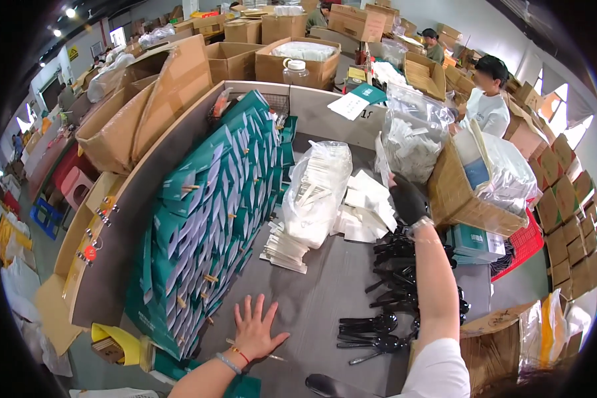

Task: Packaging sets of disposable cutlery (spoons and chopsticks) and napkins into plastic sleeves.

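Observation:
My left hand [255, 333] lies flat on the grey table with its fingers spread, holding nothing. A thin light stick lies beside its wrist. Reaching far right, my right hand [410, 201] wears a black glove, and its fingertips are partly hidden. They appear closed on a white paper packet [382, 159] that stands upright before a clear bag. Just left of this hand lies a loose pile of white packets [365, 202]. A plastic bag of narrow white packets [320, 186] sits mid-table. Bundles of black plastic spoons [378, 325] lie below and beside my right forearm.
Rows of folded green-and-white paper sleeves [209, 219] fill the left side along a raised table wall [123, 245]. A clear bag of white packets [414, 136] and a cardboard box [467, 192] stand at right. Behind them is a person in white [487, 109]. A red basket [524, 245] sits far right.

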### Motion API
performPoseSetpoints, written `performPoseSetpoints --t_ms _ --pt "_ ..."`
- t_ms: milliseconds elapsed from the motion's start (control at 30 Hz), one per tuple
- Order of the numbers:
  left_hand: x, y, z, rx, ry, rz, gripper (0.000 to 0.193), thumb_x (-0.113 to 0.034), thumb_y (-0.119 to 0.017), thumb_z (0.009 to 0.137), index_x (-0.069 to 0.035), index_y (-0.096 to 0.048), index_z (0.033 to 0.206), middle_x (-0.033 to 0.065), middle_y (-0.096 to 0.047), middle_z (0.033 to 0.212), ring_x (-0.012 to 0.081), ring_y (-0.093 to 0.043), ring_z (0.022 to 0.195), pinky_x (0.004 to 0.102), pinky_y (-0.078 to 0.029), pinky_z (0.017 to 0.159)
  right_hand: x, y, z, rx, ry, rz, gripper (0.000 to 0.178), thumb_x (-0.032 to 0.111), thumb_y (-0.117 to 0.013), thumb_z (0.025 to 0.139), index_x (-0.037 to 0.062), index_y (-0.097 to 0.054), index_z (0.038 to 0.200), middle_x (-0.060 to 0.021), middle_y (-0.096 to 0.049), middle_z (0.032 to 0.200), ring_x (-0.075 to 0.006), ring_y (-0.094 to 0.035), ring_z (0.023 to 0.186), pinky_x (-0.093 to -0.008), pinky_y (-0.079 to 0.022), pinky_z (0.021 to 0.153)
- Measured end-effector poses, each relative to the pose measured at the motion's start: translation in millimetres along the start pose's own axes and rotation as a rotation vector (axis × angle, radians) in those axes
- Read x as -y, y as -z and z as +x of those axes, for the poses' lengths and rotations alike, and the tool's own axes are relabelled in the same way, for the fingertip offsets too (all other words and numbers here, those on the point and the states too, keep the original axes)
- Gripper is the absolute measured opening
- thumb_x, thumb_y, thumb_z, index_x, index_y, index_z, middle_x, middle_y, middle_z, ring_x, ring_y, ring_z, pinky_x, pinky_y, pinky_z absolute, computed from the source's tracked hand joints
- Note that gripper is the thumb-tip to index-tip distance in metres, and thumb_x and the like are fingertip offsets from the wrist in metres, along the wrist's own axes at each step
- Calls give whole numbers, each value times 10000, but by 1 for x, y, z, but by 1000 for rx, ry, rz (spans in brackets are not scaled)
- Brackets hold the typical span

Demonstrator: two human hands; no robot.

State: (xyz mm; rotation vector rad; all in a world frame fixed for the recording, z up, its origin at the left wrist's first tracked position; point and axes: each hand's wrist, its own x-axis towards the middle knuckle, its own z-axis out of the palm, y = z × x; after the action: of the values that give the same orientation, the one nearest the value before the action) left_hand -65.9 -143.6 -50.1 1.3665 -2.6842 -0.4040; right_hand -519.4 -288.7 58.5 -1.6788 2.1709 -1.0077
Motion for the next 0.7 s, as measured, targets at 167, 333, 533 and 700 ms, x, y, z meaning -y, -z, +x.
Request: performPoseSetpoints --t_ms 167,333,533,700 --pt "-7 5 0 -28 25 -53 816 -561 -649 800 -113 -403 1435 221 -277 1495 479 -216 1375 646 -144 1096 107 64 -136 260 149 609 422 280 -512 1001 -46 -588 1258 -46 -657 1136 -96 -564 1049 -266 -434 912" --pt "-57 78 -17 -720 -84 -773 725 -414 -710 809 -142 -435 1422 196 -311 1502 432 -282 1377 578 -140 1127 153 78 -230 680 -43 847 394 280 -544 984 -23 -630 1219 -62 -679 1045 -108 -584 964 -266 -464 876" --pt "-76 166 -63 -330 -395 -170 497 -238 -715 800 -121 -572 1262 118 -582 1237 281 -462 1242 597 -172 1087 170 55 -288 880 29 778 364 249 -570 979 -33 -629 1203 -61 -683 1033 -120 -589 890 -292 -476 814" --pt "-60 130 -106 -137 -71 -845 202 -98 -690 845 -30 -675 1034 86 -684 833 169 -656 789 339 -499 800 208 36 -326 646 -192 1037 328 248 -599 961 -30 -676 1117 -55 -693 921 -95 -588 835 -264 -480 762"
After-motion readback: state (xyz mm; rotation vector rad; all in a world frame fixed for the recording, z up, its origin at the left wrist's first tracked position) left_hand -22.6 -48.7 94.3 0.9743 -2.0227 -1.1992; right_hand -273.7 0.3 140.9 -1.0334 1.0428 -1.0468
